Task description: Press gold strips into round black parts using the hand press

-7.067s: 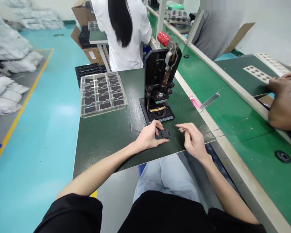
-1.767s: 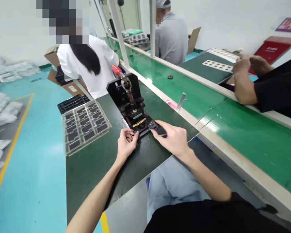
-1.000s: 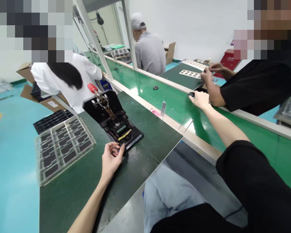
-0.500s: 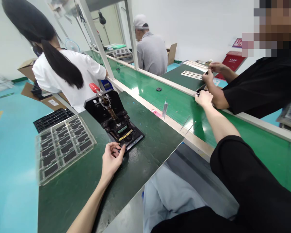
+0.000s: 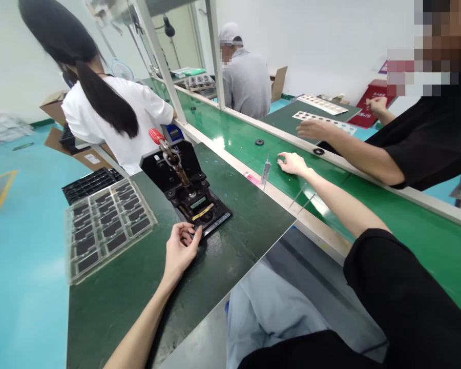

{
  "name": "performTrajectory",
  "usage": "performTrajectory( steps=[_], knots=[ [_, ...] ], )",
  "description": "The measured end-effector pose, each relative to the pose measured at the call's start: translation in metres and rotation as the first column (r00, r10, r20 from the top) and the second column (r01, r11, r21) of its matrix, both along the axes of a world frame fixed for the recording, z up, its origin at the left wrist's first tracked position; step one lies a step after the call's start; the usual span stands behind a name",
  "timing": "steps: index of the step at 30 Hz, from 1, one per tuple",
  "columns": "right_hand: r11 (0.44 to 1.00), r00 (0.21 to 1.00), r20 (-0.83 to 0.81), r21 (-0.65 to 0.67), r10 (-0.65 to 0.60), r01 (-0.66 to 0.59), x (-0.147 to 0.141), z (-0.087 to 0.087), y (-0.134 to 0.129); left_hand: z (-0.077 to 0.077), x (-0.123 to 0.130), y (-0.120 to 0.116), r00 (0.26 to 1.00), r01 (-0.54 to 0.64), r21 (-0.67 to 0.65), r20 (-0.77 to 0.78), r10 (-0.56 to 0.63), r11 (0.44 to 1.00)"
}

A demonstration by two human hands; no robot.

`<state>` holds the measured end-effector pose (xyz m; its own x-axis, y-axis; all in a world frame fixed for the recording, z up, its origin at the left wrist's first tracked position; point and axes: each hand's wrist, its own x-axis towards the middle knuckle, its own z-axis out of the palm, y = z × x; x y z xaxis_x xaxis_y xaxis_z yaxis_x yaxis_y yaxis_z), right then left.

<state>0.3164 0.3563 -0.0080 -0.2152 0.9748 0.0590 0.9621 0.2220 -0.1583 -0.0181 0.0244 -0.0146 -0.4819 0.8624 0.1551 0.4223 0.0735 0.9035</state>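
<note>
My left hand (image 5: 182,248) is closed at the near corner of a black clamp fixture (image 5: 192,205), thumb against curled fingers. What lies between those fingertips is hidden. The fixture has a raised plate and a red-handled toggle clamp, with a yellow strip and a greenish strip on its base. Over the green belt (image 5: 238,134), my right hand (image 5: 294,165) has its fingers drawn together, with a small pale tip showing that is too small to name. A black ring-shaped part (image 5: 259,142) lies on the belt beyond it. Another dark round part (image 5: 318,151) sits at the far rail.
Left of the fixture lies a clear tray (image 5: 111,225) with dark pieces, beside a black tray (image 5: 90,187). Thin metal rods (image 5: 266,173) stand upright along the near rail. A co-worker's hand (image 5: 313,129) reaches over hole-dotted white strips (image 5: 322,105). Two other people sit farther back.
My right hand has drawn back from the far rail and moved left over the belt, exposing the dark round part there. The co-worker's hands have parted. My left hand stays at the fixture.
</note>
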Motion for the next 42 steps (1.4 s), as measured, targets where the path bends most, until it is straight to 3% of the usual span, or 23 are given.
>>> performTrajectory(
  steps=[12,25,42],
  knots=[
    [0.986,0.965,0.204,-0.061,0.166,-0.157,-0.031,-0.003,0.024,-0.002,-0.001,-0.001,1.0,0.009,-0.008,-0.026,-0.01,1.0],
    [0.989,0.96,0.244,-0.099,0.135,-0.114,-0.026,0.006,0.026,-0.005,-0.003,0.002,0.999,0.002,0.002,-0.041,-0.002,1.0],
    [0.987,0.97,0.223,-0.145,0.099,-0.067,-0.031,0.013,0.051,-0.001,0.001,-0.001,0.998,0.006,-0.026,-0.065,-0.008,1.0]
  ],
)
